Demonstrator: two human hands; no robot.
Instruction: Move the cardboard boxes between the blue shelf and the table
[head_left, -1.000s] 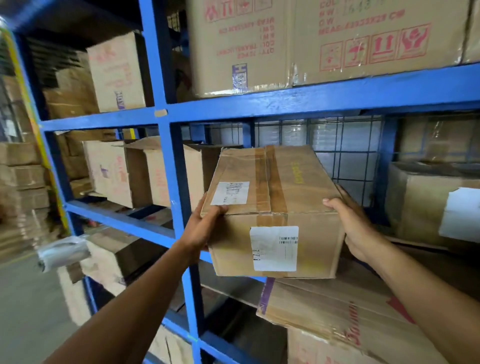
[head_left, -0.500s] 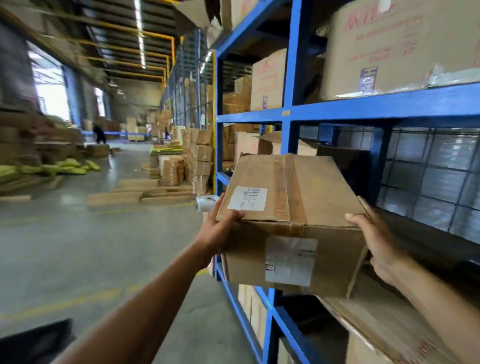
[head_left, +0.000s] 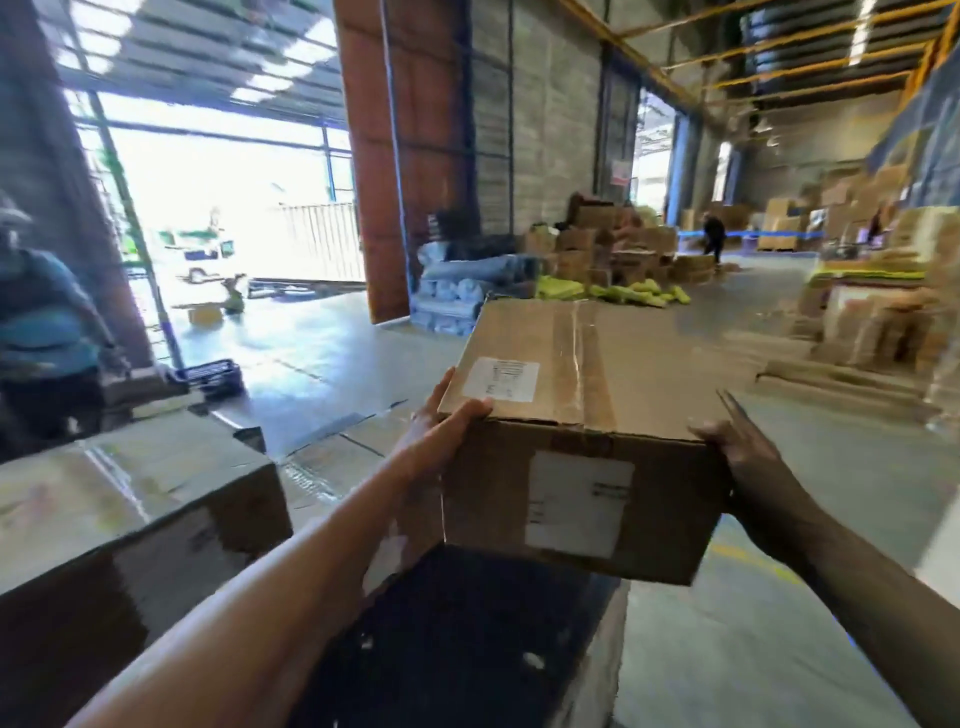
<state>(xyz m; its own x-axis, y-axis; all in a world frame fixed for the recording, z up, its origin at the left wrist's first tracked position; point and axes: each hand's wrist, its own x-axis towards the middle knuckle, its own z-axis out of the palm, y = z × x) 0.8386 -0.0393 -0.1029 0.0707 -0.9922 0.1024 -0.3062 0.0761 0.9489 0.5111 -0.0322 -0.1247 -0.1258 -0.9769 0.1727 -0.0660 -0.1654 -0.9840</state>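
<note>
I carry a taped cardboard box (head_left: 582, 415) with white labels on its top and near face, held in the air in front of me. My left hand (head_left: 441, 431) grips its left side, thumb over the top edge. My right hand (head_left: 748, 467) grips its right side, thumb on the top corner. Below the box lies a dark table surface (head_left: 467, 639). A large glossy cardboard box (head_left: 130, 493) stands on the table at the left, with flattened taped cardboard (head_left: 332, 457) beyond it. The blue shelf is out of view.
A person in a blue top (head_left: 41, 332) stands at the far left by the open doorway. Stacks of boxes (head_left: 883, 317) line the right side, more piles (head_left: 613, 249) lie along the far wall. Another person (head_left: 712, 236) is far down the aisle. Grey concrete floor (head_left: 779, 649) stretches right.
I have turned away from the blue shelf with the box in both hands; the shelf has left the view and the table with the large box now lies below.
</note>
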